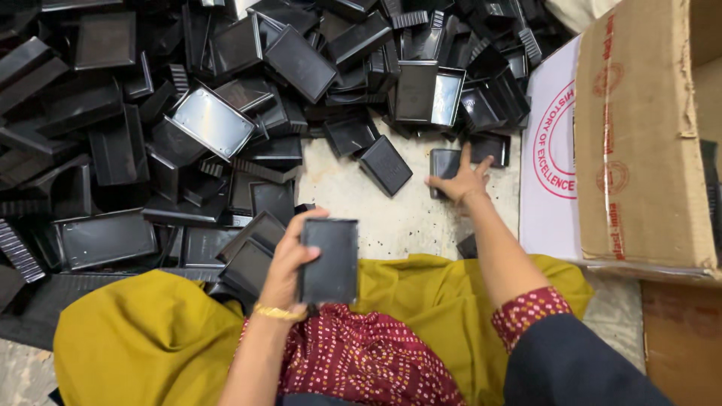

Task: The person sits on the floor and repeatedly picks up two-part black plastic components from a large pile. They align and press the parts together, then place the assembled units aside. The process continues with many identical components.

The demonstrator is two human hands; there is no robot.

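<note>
My left hand point(289, 259) grips a black rectangular plastic tray point(329, 259) upright above my lap, thumb on its top left corner. My right hand point(460, 180) reaches forward with fingers spread and rests on another small black tray point(442, 162) lying on the pale floor at the edge of the pile. A flat black tray point(385, 165) lies bottom-up just left of that hand.
A big heap of black plastic trays point(188, 120) covers the floor ahead and to the left. An open brown cardboard box point(647, 135) with a white printed flap point(553, 150) stands at the right. Yellow cloth point(150, 338) covers my knees.
</note>
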